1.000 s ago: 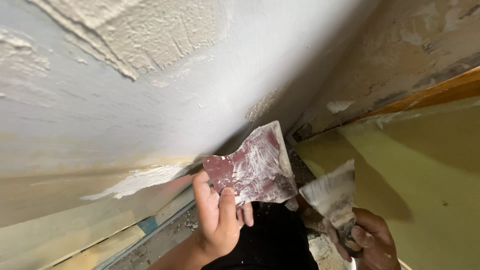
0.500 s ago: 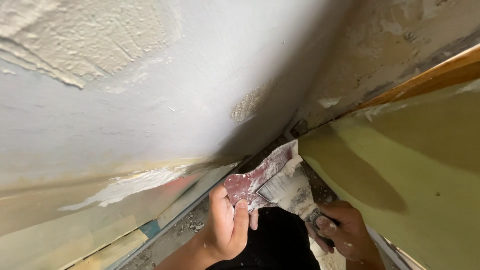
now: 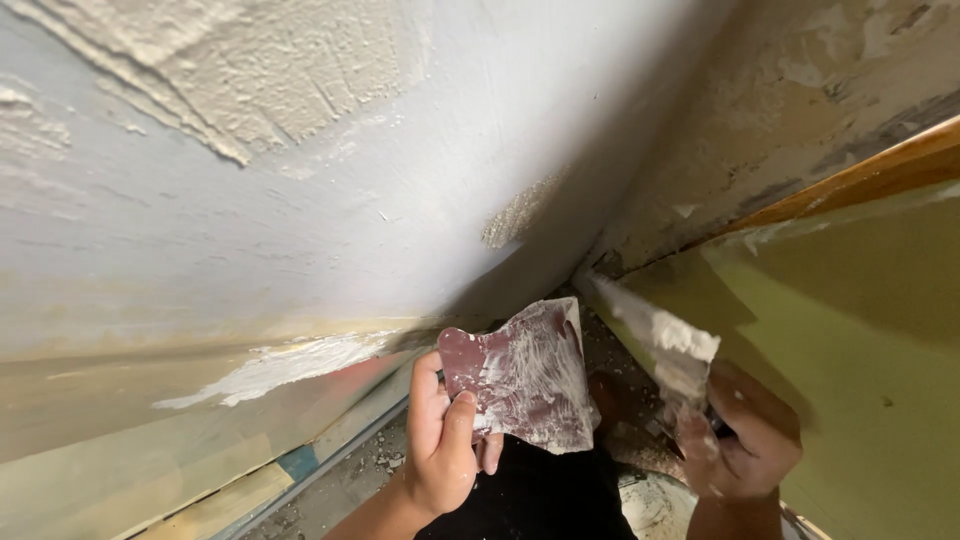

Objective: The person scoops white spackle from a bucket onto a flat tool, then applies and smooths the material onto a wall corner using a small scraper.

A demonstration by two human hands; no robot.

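My left hand (image 3: 442,440) grips a flat reddish board (image 3: 525,375) smeared with white plaster, held tilted near the bottom of the grey wall (image 3: 300,230). A wide putty knife (image 3: 655,335) coated in white plaster sits in my right hand (image 3: 745,440), its blade pointing up and left into the corner where the grey wall meets the rough side wall (image 3: 800,90). The two tools are close together but apart.
A patch of fresh rough plaster (image 3: 260,70) covers the top left of the grey wall, and a white smear (image 3: 290,365) lies low on it. A wooden strip (image 3: 870,170) borders a green panel (image 3: 860,330) at right. Rubble litters the floor (image 3: 350,480) below.
The knife and the board were pressed together half a second ago. Now they have separated: the knife has moved right and up toward the corner, the board is turned face up.
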